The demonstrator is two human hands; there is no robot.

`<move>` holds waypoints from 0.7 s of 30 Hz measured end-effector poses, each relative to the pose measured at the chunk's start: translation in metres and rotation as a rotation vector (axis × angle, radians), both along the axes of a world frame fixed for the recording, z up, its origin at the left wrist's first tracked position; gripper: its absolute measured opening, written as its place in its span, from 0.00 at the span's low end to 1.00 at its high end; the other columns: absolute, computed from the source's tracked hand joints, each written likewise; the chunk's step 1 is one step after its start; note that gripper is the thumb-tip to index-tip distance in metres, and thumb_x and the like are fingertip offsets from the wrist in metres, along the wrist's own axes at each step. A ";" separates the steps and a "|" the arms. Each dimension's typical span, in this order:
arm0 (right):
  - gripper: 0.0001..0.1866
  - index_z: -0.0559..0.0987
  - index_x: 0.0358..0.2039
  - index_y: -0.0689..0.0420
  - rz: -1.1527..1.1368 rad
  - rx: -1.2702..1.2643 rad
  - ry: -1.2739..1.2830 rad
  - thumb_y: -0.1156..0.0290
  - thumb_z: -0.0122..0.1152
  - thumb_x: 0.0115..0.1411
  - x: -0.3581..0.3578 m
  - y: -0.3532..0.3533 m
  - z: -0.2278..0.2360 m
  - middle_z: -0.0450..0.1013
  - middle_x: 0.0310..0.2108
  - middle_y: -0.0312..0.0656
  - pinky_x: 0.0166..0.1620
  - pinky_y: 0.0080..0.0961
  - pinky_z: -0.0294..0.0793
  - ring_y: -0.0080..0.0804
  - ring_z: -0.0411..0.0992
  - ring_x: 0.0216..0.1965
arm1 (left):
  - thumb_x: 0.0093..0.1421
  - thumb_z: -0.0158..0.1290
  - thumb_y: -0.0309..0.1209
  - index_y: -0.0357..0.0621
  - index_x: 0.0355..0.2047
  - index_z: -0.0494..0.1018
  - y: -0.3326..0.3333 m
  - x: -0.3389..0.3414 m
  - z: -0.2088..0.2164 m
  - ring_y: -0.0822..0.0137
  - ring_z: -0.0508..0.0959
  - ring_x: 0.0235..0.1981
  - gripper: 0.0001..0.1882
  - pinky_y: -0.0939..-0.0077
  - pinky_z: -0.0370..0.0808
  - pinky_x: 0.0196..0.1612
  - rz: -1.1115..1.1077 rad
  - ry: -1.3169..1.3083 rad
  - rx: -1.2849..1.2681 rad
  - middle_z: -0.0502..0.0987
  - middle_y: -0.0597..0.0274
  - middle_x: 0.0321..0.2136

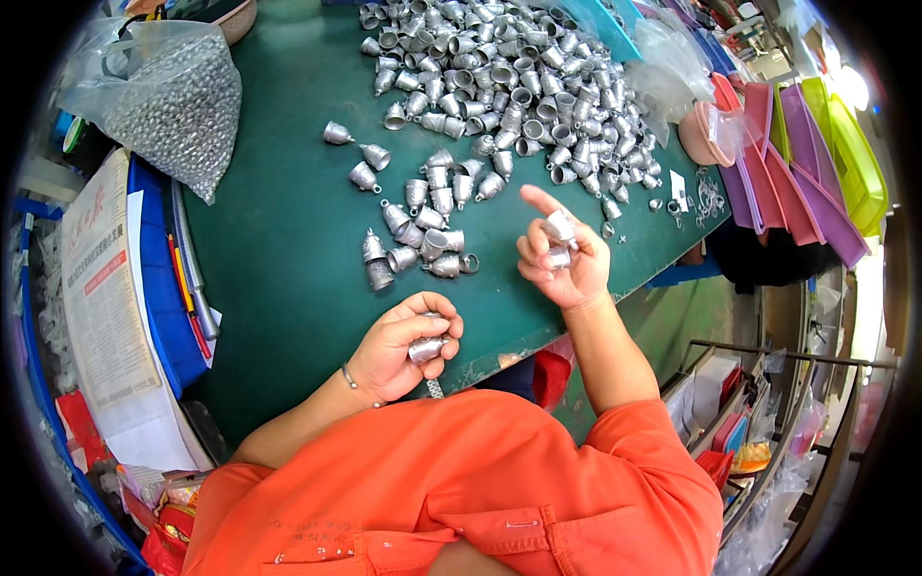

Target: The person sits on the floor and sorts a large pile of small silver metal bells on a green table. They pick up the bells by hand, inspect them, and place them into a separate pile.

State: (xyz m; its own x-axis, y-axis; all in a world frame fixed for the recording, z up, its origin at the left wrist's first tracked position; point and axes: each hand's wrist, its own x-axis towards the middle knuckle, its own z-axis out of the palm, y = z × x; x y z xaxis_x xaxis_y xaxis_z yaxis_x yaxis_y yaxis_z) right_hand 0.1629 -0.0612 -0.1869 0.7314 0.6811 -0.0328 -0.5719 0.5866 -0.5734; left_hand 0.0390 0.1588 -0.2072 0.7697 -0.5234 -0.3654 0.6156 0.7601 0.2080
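My left hand (pixel 389 353) is closed around silver metal bells (pixel 425 349) near the table's front edge. To its right and farther out, my right hand (pixel 584 274) is raised with its index finger stretched out, and two bells (pixel 559 228) sit in its curled fingers. Between and beyond the hands lies a small loose group of bells (pixel 408 233), some upright, others on their sides; most show a little loop at the top. Farther back spreads a large heap of the same bells (pixel 519 72) on the green table (pixel 288 211).
At the far left stands a clear bag of small silver beads (pixel 178 110). A blue tray (pixel 158 278) with a newspaper (pixel 96 288) and pencils (pixel 187 293) lines the left side. On the right are small rings (pixel 709 197), a pink bowl (pixel 704 134) and stacked coloured trays (pixel 802 163).
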 end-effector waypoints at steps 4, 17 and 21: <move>0.13 0.73 0.37 0.61 -0.369 -0.329 0.037 0.63 0.50 0.61 0.011 0.009 -0.005 0.71 0.29 0.43 0.20 0.18 0.66 0.29 0.70 0.25 | 0.58 0.45 0.23 0.42 0.35 0.68 -0.001 0.000 0.000 0.69 0.71 0.25 0.05 0.82 0.67 0.16 -0.008 0.003 0.016 0.71 0.56 0.30; 0.15 0.72 0.34 0.60 -0.573 -1.312 -0.975 0.75 0.66 0.46 0.025 0.051 -0.008 0.72 0.27 0.40 0.32 0.22 0.70 0.26 0.70 0.26 | 0.58 0.44 0.22 0.43 0.35 0.68 0.001 0.000 0.001 0.70 0.71 0.25 0.05 0.82 0.66 0.16 -0.007 0.012 0.008 0.71 0.57 0.30; 0.25 0.64 0.44 0.60 -0.668 -0.977 -1.069 0.82 0.64 0.46 0.007 0.044 -0.011 0.72 0.34 0.40 0.34 0.18 0.70 0.21 0.69 0.30 | 0.58 0.44 0.22 0.43 0.35 0.67 0.001 0.001 0.002 0.70 0.71 0.25 0.05 0.82 0.66 0.16 -0.015 0.014 0.012 0.71 0.57 0.30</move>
State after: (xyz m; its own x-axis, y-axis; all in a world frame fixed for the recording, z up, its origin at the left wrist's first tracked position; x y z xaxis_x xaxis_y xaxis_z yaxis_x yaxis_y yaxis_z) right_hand 0.1700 -0.0171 -0.1984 0.8485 0.2685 0.4561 0.5199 -0.2613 -0.8133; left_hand 0.0399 0.1597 -0.2055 0.7565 -0.5305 -0.3824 0.6301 0.7480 0.2087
